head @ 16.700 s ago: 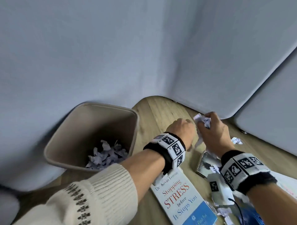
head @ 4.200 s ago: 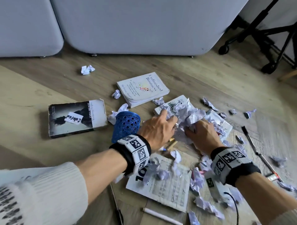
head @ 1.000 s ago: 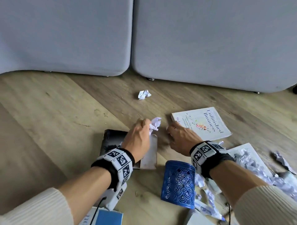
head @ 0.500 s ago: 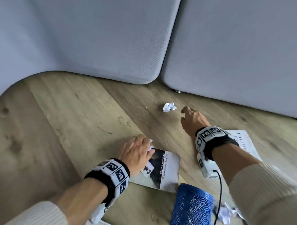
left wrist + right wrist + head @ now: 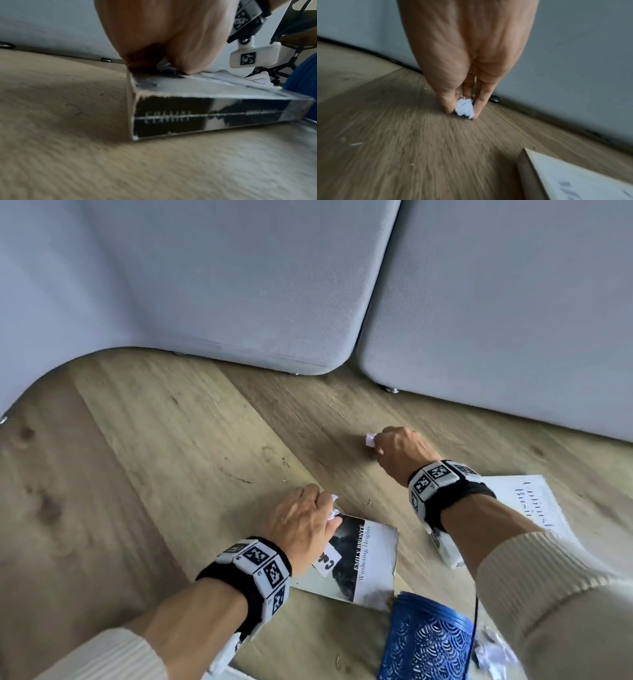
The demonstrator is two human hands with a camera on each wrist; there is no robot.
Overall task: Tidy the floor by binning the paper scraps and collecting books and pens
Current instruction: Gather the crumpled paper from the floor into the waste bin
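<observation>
Presently the right hand [image 5: 399,451] pinches a paper scrap [image 5: 464,108] against the floor [image 5: 191,460]; the left hand [image 5: 303,520], nearer the book [image 5: 368,563], grips another scrap [image 5: 333,510].

Two books lie on the floor: a dark one [image 5: 363,563] and a white one [image 5: 534,508]. Two crumpled paper scraps [image 5: 464,108] [image 5: 333,510] show, plus one blue cup [image 5: 424,642] and two hands [image 5: 301,525] [image 5: 400,450].
</observation>
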